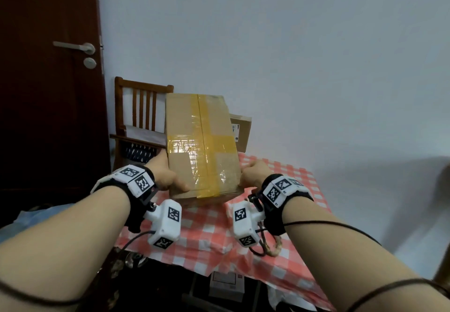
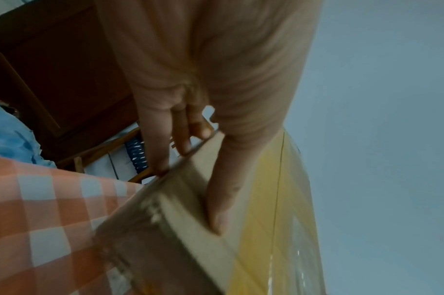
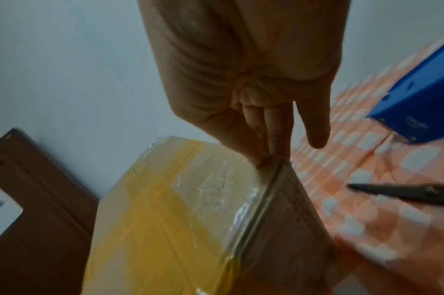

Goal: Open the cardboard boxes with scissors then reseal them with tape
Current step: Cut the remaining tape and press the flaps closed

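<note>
While the cardboard box is held between both hands in the centre of the head view, its long axis runs away from the person, along the yellow tape over the top seam. At the left of the frame, the left hand grips the left near edge, with the thumb on top and the fingers down the side. At the right, the right hand clasps the right near edge in the same manner. The box rests on, or just above, the checked worktop; I cannot tell which. The scissors lie at the right edge of the right wrist view, so the right hand is probably nearer to them.
</note>
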Available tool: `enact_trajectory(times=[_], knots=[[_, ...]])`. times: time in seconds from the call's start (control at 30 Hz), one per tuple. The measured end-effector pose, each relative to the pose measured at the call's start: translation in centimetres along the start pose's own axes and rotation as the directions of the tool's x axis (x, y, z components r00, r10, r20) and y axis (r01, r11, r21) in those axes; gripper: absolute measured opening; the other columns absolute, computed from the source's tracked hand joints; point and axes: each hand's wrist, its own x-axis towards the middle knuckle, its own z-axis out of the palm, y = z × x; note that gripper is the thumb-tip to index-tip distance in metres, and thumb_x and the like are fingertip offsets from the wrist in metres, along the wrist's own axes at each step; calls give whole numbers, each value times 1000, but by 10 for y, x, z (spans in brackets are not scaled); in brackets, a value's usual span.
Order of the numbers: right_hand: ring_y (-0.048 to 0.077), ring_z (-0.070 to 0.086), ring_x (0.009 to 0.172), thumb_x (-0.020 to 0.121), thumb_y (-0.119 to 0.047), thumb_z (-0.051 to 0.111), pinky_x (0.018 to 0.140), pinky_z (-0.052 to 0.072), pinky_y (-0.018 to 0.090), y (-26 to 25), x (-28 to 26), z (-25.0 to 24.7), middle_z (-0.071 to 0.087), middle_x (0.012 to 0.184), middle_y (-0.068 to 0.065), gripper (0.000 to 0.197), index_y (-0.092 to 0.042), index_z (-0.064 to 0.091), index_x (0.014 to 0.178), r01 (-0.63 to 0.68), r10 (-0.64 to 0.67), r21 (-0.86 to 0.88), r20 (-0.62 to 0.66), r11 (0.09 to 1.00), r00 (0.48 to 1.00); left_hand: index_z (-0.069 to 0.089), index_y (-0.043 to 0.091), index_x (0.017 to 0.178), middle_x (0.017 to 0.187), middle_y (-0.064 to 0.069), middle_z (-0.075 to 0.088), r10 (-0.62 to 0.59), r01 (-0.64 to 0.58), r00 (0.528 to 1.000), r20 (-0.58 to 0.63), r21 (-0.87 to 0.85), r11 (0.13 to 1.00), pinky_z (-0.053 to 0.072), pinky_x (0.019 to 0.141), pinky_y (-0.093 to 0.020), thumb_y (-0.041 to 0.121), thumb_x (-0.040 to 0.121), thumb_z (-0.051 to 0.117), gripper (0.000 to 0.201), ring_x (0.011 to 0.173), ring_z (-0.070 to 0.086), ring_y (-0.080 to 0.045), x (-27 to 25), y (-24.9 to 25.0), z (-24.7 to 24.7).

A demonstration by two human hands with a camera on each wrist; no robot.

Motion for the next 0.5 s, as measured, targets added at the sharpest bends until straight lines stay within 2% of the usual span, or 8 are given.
enact_trajectory(times=[0.03,0.1,0.17,0.23,0.3,0.33,0.4,0.5], knots=[[21,60,75,77,6,59,59,45,25,-2,-1,-2,66,90,12,20,-5,63,94,18,-18,-8,31,1000,999,50,12,110,106,-10,63,-19,19,999,50,-11,1000,52,90,-46,-3,52,89,71,103,60,-29,-8,7,-1],[24,59,90,78,0,63,66,47,27,-5,1,-4,63,113,12,54,-14,51,129,42,-42,4,78,999,996,55,8,104,105,-14,66,-59,58,991,119,9,998,53,90,-47,-8,58,85,58,102,63,-31,-12,12,-2],[23,56,94,80,-8,63,76,48,31,-8,1,-7,60,108,8,47,-11,53,126,47,-48,22,47,999,998,55,6,106,107,-13,67,-67,57,988,141,75,996,53,91,-47,-3,56,89,61,102,64,-31,-13,12,-3],[27,58,99,80,-16,62,87,51,38,-10,1,-9,59,100,9,31,-7,56,109,17,-17,106,-1,994,1000,59,6,99,104,-12,69,-69,39,980,187,160,986,54,90,-43,-3,59,87,50,100,64,-29,-17,12,-3],[32,58,105,83,-27,59,93,49,47,-13,-5,-13,56,96,9,24,-9,53,97,-2,1,133,9,991,1000,64,4,88,88,-10,71,-87,29,970,229,246,969,56,74,-36,-2,65,84,31,83,67,-25,-25,14,-4],[33,56,107,84,-35,57,94,48,49,-13,-5,-15,57,100,10,33,-9,52,105,-1,-1,128,21,992,1000,63,4,77,72,-7,69,-105,43,967,231,259,965,52,64,-32,-1,66,84,24,69,64,-22,-25,12,-6],[35,53,112,86,-51,49,95,45,49,-12,-8,-20,54,122,15,57,-13,46,128,10,-19,168,53,986,998,55,7,57,52,-6,52,-119,72,961,252,186,980,42,63,-31,3,57,83,28,53,49,-21,-25,12,-13],[31,51,117,84,-68,40,96,43,46,-14,-11,-27,50,136,12,70,-20,45,135,63,-76,352,24,934,997,49,9,62,58,-7,43,-61,141,956,288,-265,954,44,56,-27,7,57,59,11,45,43,-18,-33,26,-23]])
